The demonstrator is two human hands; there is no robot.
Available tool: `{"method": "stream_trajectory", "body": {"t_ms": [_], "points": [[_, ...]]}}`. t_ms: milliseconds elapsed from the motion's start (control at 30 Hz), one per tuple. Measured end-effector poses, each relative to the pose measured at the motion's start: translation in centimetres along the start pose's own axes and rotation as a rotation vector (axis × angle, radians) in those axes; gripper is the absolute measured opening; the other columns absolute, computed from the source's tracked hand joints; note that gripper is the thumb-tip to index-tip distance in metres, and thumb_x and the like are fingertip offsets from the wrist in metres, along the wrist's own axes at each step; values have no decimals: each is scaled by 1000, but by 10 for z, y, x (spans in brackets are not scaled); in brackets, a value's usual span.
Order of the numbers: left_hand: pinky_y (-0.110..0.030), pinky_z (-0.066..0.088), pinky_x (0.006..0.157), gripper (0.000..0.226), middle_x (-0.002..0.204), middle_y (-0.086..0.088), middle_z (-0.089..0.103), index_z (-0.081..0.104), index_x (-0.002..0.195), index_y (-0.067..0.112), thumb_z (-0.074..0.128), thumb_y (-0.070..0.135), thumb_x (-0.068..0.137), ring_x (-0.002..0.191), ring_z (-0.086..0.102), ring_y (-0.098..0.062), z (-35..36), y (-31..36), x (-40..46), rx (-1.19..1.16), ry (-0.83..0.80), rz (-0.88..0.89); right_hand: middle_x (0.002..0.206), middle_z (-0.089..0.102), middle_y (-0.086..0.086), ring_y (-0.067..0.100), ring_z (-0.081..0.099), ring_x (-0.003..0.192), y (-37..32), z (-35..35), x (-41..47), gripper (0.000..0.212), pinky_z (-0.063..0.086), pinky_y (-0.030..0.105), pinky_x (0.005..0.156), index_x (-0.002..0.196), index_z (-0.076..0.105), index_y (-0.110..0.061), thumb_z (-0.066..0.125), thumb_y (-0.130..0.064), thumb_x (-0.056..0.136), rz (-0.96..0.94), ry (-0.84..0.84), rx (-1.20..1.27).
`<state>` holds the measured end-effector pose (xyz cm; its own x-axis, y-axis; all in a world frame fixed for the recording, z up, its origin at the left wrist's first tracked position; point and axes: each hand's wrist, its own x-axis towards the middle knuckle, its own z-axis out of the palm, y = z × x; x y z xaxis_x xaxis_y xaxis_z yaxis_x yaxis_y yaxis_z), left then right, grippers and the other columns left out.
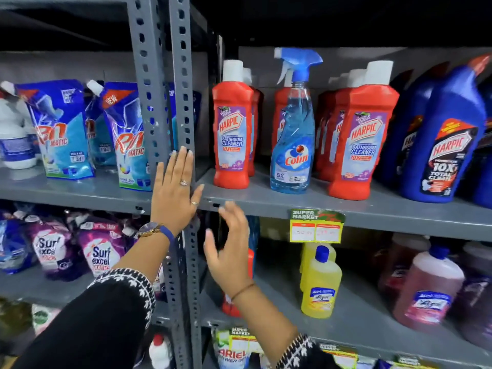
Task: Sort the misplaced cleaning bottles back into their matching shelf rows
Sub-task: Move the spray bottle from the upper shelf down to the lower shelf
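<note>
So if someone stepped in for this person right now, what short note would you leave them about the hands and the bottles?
Left hand: open, flat against the grey upright post, holding nothing.
Right hand: open and empty, in front of the lower shelf, just below the upper shelf edge.
Bottles: a blue Colin spray bottle stands among the red Harpic bathroom cleaners on the upper shelf, so it looks misplaced. A red bottle sits partly hidden behind the right hand on the lower shelf, near the yellow Lizol.
Done: cannot tell from this view.
Left: probably move the Colin spray and check the red bottle below.
</note>
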<state>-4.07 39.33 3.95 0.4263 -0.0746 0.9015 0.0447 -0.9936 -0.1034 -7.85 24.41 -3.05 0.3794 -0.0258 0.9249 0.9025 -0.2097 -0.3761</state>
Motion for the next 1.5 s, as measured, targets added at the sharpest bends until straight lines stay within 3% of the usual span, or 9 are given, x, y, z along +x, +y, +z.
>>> {"method": "stream_trajectory", "body": {"t_ms": [133, 300, 433, 567, 767, 933, 1300, 1400, 1500], "points": [[-38, -3, 118, 70, 155, -15, 22, 10, 152, 9, 40, 33, 94, 145, 13, -23, 17, -4, -1, -105, 71, 14, 147, 28, 6, 23, 22, 143, 3, 15, 82, 54, 22, 42, 117, 133, 35, -15, 59, -14, 85, 17, 217, -133], [-41, -1, 118, 75, 155, -12, 22, 4, 154, 14, 41, 32, 90, 146, 5, -14, 27, -9, -2, -150, 160, 45, 158, 7, 17, 36, 2, 146, 28, 4, 147, 97, 1, 56, 116, 147, 22, -16, 79, -30, 70, 322, 416, -425], [-40, -2, 118, 75, 158, -5, 11, 3, 154, 15, 39, 33, 90, 146, 6, -17, 30, -9, -4, -160, 195, 75, 159, -10, 16, 35, -8, 146, 42, -5, 161, 123, -1, 63, 112, 151, 2, -20, 84, -42, 63, 591, 477, -491], [-40, 0, 118, 75, 154, -10, 20, 5, 154, 13, 39, 32, 90, 146, 4, -15, 32, -9, -4, -167, 219, 76, 159, -15, 16, 36, -9, 146, 47, -5, 163, 128, 0, 67, 110, 151, -6, -25, 86, -41, 62, 739, 497, -515], [-39, -1, 119, 73, 160, 1, -5, 0, 154, 14, 36, 31, 92, 146, 0, -15, 31, -9, -6, -184, 222, 93, 158, 8, 17, 37, 8, 145, 50, -5, 162, 116, 3, 61, 113, 151, -2, -23, 81, -24, 71, 747, 493, -584], [-34, -1, 119, 70, 159, -1, -9, -2, 153, 10, 32, 25, 93, 146, -2, -18, 31, -6, -9, -181, 229, 112, 148, 30, 14, 36, 30, 134, 43, -5, 160, 106, 19, 54, 112, 150, 13, -22, 79, -22, 68, 688, 526, -599], [-34, 1, 119, 69, 160, -2, -8, -3, 153, 11, 30, 24, 93, 147, -2, -18, 33, -6, -9, -210, 214, 109, 133, 36, 15, 32, 38, 118, 26, -2, 150, 110, 36, 50, 103, 150, 16, -24, 83, -30, 63, 563, 464, -376], [-34, 2, 119, 69, 160, -2, -7, -3, 153, 11, 30, 25, 94, 147, 0, -18, 34, -6, -9, -209, 208, 107, 128, 34, 4, 18, 36, 115, 19, -3, 147, 111, 38, 40, 104, 150, 14, -27, 83, -26, 64, 513, 426, -250], [-34, 2, 119, 69, 160, -2, -7, -2, 153, 11, 30, 25, 94, 147, 0, -18, 34, -6, -10, -210, 208, 100, 124, 29, -4, -14, 33, 105, 5, -9, 137, 110, 36, 19, 94, 150, 13, -28, 83, -19, 67, 463, 354, -146]]}}
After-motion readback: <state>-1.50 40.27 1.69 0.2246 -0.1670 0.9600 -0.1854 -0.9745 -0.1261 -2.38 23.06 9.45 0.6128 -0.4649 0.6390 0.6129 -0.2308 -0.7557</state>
